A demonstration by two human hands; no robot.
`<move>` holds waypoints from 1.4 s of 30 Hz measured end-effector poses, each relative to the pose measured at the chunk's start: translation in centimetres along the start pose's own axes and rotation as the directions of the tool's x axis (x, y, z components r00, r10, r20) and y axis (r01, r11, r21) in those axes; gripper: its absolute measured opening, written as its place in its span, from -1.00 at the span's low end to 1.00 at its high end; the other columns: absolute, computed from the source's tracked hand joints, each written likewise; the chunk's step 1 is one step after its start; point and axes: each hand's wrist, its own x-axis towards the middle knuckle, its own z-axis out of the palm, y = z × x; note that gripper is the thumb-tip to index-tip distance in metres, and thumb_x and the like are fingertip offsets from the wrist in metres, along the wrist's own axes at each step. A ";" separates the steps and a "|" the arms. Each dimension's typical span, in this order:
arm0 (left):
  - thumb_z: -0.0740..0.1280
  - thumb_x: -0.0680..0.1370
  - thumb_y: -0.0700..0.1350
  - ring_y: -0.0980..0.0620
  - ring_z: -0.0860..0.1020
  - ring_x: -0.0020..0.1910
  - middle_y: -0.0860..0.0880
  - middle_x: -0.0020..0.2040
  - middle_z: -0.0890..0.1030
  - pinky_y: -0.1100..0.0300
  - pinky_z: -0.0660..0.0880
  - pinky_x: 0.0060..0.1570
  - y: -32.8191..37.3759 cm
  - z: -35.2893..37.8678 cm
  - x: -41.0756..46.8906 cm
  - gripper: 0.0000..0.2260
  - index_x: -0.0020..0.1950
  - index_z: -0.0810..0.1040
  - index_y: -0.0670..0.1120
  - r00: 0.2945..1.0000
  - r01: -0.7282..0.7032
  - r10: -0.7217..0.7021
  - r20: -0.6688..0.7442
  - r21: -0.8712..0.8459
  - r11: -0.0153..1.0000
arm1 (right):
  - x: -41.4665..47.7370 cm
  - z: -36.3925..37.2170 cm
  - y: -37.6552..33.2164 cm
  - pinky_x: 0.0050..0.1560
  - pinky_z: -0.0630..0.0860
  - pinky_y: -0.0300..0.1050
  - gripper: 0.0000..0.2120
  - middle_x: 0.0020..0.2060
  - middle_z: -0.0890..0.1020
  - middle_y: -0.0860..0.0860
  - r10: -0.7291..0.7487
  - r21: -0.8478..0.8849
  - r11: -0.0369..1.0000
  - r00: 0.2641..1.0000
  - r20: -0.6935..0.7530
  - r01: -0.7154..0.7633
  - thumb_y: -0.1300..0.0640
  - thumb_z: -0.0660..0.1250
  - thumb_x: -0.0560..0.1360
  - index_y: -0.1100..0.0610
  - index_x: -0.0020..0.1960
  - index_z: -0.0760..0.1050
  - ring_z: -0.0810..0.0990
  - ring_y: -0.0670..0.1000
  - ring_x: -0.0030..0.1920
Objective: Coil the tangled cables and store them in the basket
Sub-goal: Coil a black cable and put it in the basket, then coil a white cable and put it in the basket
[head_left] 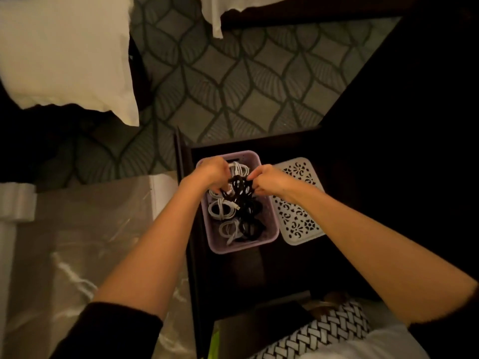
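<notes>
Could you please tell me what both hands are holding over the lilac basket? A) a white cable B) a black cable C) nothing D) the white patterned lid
B: the left hand and the right hand both grip a bundled black cable above the lilac basket, while the white cables lie coiled inside it.

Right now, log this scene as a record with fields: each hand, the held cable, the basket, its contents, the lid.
left hand: grips the black cable over the basket
right hand: pinches the same cable's other side
cable state: loosely bundled, not yet stowed
basket: lilac, open, on the dark table
contents: white coils at left, black coils at right
lid: white, perforated, flat on the table right of the basket
</notes>
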 end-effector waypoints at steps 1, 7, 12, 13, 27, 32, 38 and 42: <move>0.35 0.47 -0.30 -0.14 0.62 0.02 -0.19 0.03 0.63 0.04 0.56 0.05 -0.5 0.6 0.4 -0.80 0.09 0.56 -0.25 0.999 0.003 -0.003 0.038 0.007 1.000 | 0.1 0.4 0.6 -0.14 0.52 -0.14 -0.71 -0.20 0.54 0.20 0.023 -0.001 1.000 0.999 0.038 -0.023 0.39 0.10 0.54 0.41 0.21 0.45 0.47 0.02 -0.23; 0.39 0.41 -0.41 -0.22 0.62 -0.21 -0.29 -0.09 0.57 -0.05 0.60 -0.11 -2.9 4.1 1.0 -0.78 0.02 0.50 -0.31 0.960 0.123 -0.138 0.242 0.076 0.990 | 1.2 2.2 4.0 0.22 0.49 -0.09 -0.67 0.24 0.50 0.17 0.120 -0.117 0.989 0.953 0.278 -0.090 0.37 0.07 0.56 0.25 0.21 0.51 0.52 0.08 0.20; 0.40 0.37 -0.46 -0.17 0.58 -0.38 -0.27 -0.13 0.55 -0.09 0.60 -0.09 -3.8 5.6 1.4 -0.75 0.01 0.50 -0.30 0.963 0.117 -0.145 0.229 0.133 0.984 | 1.9 3.5 5.5 0.28 0.45 -0.04 -0.61 0.30 0.45 0.14 0.153 -0.166 0.981 0.926 0.345 -0.101 0.42 0.05 0.53 0.26 0.26 0.49 0.50 0.08 0.24; 0.39 0.38 -0.47 -0.21 0.60 -0.32 -0.28 -0.12 0.55 -0.09 0.60 -0.11 -3.8 5.8 1.5 -0.75 0.02 0.50 -0.31 0.964 0.112 -0.141 0.224 0.141 0.984 | 2.0 3.7 5.7 0.28 0.45 -0.05 -0.60 0.30 0.45 0.14 0.160 -0.177 0.979 0.922 0.353 -0.102 0.42 0.04 0.53 0.25 0.27 0.48 0.49 0.08 0.25; 0.26 0.50 -0.37 -0.20 0.55 0.11 -0.23 0.13 0.54 0.04 0.49 -0.01 -4.4 8.0 1.2 -0.79 0.13 0.49 -0.27 1.000 -0.008 0.006 0.007 0.405 0.914 | 1.8 5.3 6.7 0.33 0.33 -0.09 -0.48 0.46 0.26 0.04 0.221 -0.220 0.967 0.863 0.454 -0.132 0.42 0.09 0.55 0.13 0.47 0.25 0.25 0.04 0.43; 0.30 0.46 -0.40 -0.22 0.58 0.05 -0.26 0.09 0.56 0.03 0.55 -0.06 -4.3 7.4 1.6 -0.81 0.07 0.50 -0.29 0.997 0.026 -0.051 0.057 0.374 0.927 | 1.8 5.3 6.6 0.33 0.38 -0.05 -0.52 0.42 0.31 0.08 0.210 -0.174 0.974 0.873 0.440 -0.146 0.44 0.10 0.54 0.18 0.42 0.31 0.30 0.06 0.40; 0.35 0.46 -0.37 -0.18 0.65 -0.19 -0.21 -0.19 0.55 -0.02 0.62 -0.18 -3.4 6.1 1.5 -0.87 -0.02 0.51 -0.26 0.979 0.109 -0.150 0.139 0.264 0.958 | 0.9 4.1 6.1 0.26 0.41 -0.04 -0.61 0.33 0.43 0.13 0.173 -0.134 0.982 0.920 0.352 -0.133 0.36 0.06 0.58 0.19 0.37 0.37 0.40 0.09 0.33; 0.33 0.51 -0.22 -0.16 0.63 -0.08 -0.19 -0.11 0.58 0.01 0.60 -0.08 -0.8 4.1 0.8 -0.88 -0.01 0.49 -0.24 0.997 0.063 -0.069 0.019 0.213 0.975 | -0.4 1.8 4.6 0.16 0.49 -0.08 -0.68 0.21 0.54 0.17 0.116 -0.062 0.992 0.970 0.212 -0.105 0.34 0.08 0.59 0.24 0.28 0.44 0.54 0.10 0.20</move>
